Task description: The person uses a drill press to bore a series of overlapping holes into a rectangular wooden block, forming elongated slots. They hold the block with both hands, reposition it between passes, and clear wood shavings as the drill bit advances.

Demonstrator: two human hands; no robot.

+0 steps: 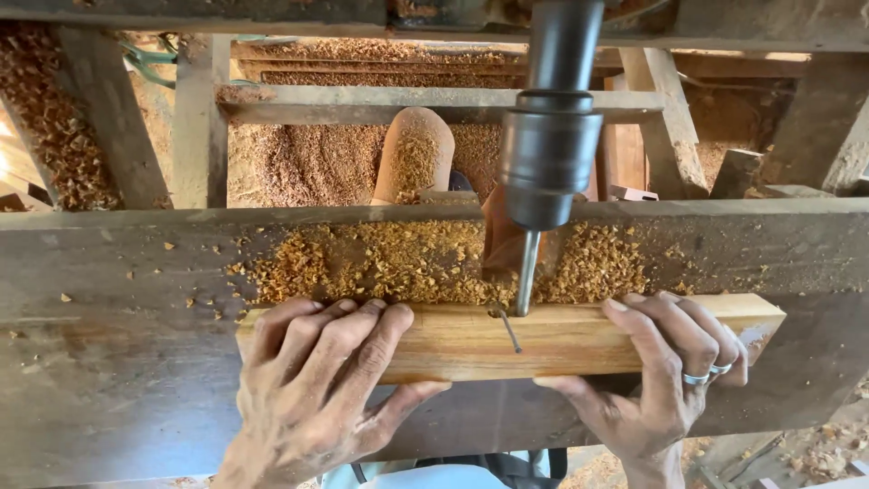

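Head view: a pale wooden bar point(543, 340) lies lengthwise on the grey plank worktop point(109, 362), under the dark chuck point(549, 158) of a drill press. The left hand point(317, 389) presses flat on the bar's left part, its fingers point(362, 340) spread over the top face and the thumb hooked under the near edge. The right hand point(665, 376) clamps the right part the same way, its fingers curled over the far edge, with two rings point(708, 374) on them. Both hands are closed on the bar.

The drill bit point(526, 272) meets the bar at its far edge, about midway between the hands, beside a dark slanted pencil line point(510, 330). Only this one bore shows as begun; how deep it goes I cannot tell. The heap of wood chips point(425, 263) behind the bar suggests much drilling at this spot.

The bar's right end sits near the worktop's slanted right edge. To the left the worktop is open for sliding. Behind, a gap drops to sawdust point(308, 163) and frame beams point(380, 101). The fingers sit well apart from the bit on either side.
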